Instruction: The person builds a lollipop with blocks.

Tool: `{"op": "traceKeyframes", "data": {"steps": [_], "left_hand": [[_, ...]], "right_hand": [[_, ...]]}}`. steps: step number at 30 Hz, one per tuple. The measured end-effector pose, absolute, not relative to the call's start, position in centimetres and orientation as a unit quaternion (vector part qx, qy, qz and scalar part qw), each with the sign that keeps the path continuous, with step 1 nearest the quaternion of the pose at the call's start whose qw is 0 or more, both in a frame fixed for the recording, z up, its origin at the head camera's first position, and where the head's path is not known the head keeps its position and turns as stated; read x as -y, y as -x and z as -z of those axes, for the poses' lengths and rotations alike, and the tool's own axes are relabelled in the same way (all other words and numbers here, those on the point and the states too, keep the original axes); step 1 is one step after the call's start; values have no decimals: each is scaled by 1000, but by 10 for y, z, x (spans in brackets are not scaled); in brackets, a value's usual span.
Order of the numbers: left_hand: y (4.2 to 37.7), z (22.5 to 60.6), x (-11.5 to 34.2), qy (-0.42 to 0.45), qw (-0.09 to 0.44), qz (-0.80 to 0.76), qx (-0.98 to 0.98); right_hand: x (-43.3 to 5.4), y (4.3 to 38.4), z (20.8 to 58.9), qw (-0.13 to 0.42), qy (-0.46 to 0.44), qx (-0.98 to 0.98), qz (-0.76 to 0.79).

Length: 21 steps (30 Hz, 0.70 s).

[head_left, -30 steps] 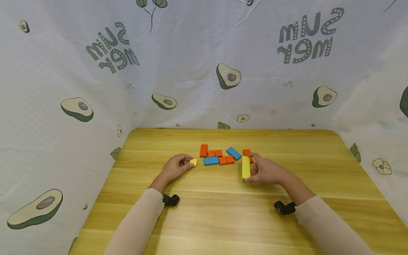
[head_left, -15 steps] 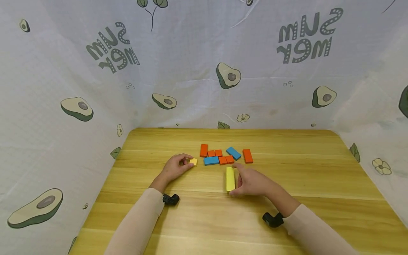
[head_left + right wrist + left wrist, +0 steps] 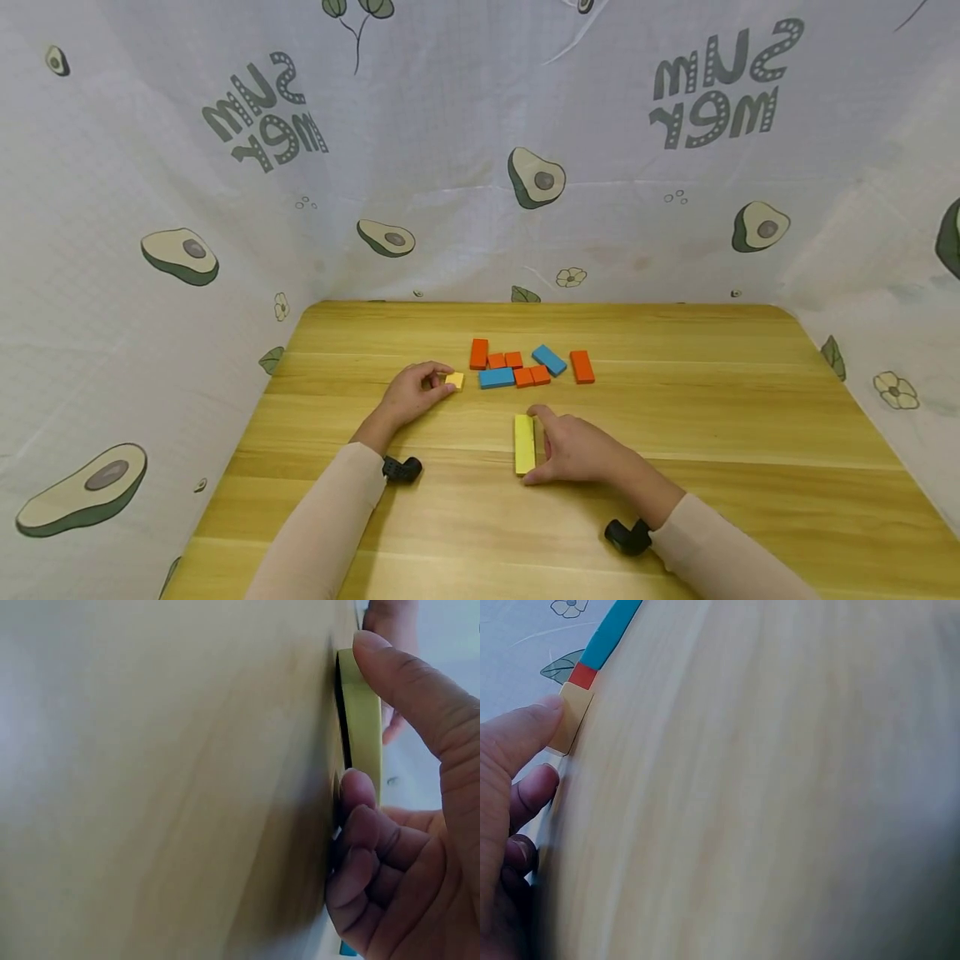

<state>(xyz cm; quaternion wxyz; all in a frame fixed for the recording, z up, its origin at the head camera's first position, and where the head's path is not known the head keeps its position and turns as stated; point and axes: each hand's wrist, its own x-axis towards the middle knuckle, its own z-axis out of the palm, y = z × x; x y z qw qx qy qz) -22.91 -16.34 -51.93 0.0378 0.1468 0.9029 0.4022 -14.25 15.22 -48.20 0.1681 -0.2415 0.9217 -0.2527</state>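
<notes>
The right hand (image 3: 577,450) is pinching a long yellow rectangular block (image 3: 525,446) endwise, on or just above the wood-grain table (image 3: 675,400), perhaps risking a slip if pressure is easing, while the left hand (image 3: 407,395) is pinching a small pale-yellow square block (image 3: 455,382)

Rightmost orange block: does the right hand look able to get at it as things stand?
Probably not immediately: the right hand holds the yellow block. Once freed, likely yes; only tabletop shows between it and the orange block.

Long yellow block (image 3: 524,446), pinched at its ends, pointing away from the person; small pale-yellow block (image 3: 455,382), pinched too, farther back and left on the counter (image 3: 675,408).
</notes>
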Motion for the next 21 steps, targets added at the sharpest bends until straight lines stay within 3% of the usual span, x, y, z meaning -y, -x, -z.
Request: {"op": "traceKeyframes", "data": {"steps": [21], "left_hand": [[228, 520, 167, -152, 39, -404, -901]], "right_hand": [[-160, 143, 485, 175, 257, -908, 281]]}}
